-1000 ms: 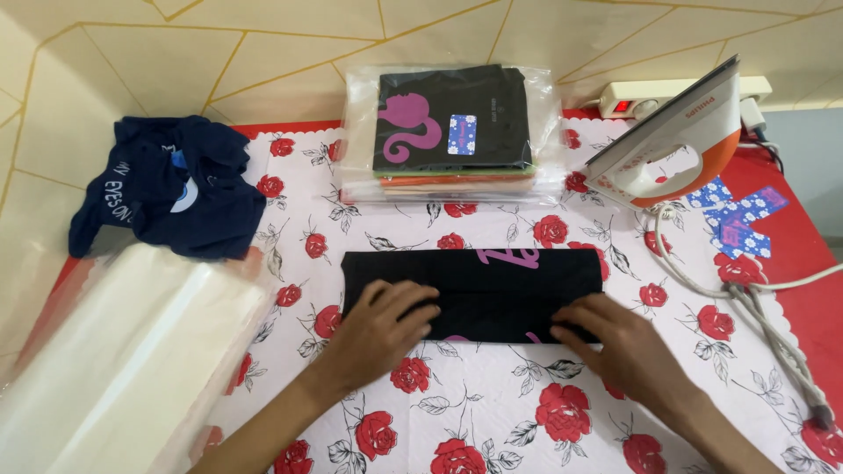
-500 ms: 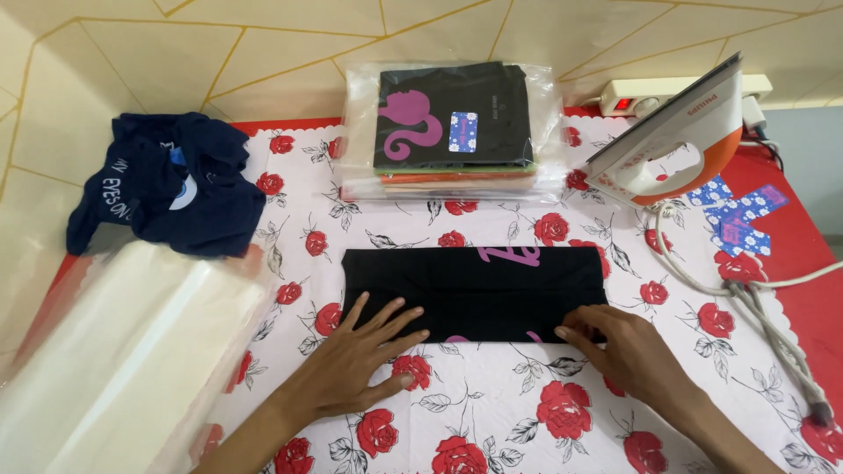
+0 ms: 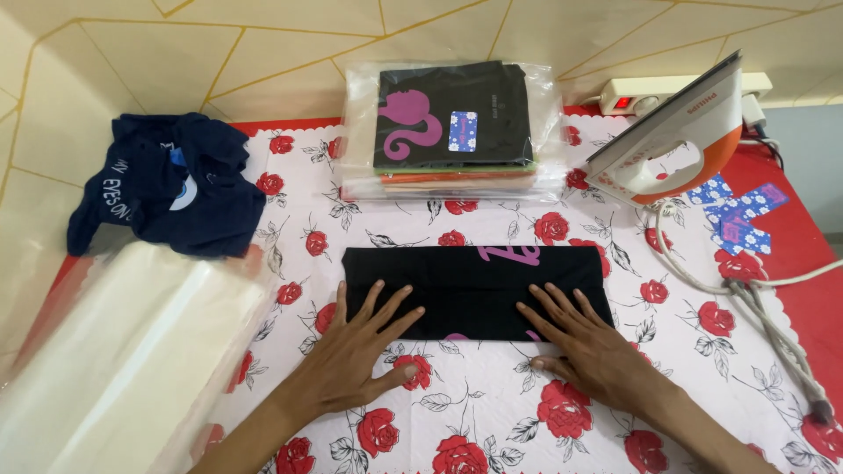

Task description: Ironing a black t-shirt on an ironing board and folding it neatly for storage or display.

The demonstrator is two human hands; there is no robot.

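Observation:
A black garment (image 3: pixel 474 279) with pink lettering lies folded into a long strip on the rose-patterned cloth (image 3: pixel 492 412). My left hand (image 3: pixel 364 347) lies flat with fingers spread, its fingertips on the strip's lower left edge. My right hand (image 3: pixel 584 347) is flat too, fingers spread over the strip's lower right part. Neither hand grips anything.
A stack of bagged folded shirts (image 3: pixel 452 127) sits at the back centre. An iron (image 3: pixel 676 140) stands upright at the right, its cord (image 3: pixel 755 290) trailing down the red table edge. A crumpled navy shirt (image 3: pixel 167 189) lies at left, above a pile of clear plastic bags (image 3: pixel 114 369). Patterned tags (image 3: pixel 738 215) lie near the iron.
Both hands have slid down off the middle of the strip toward its lower edge and spread their fingers flat. The garment has stayed in place.

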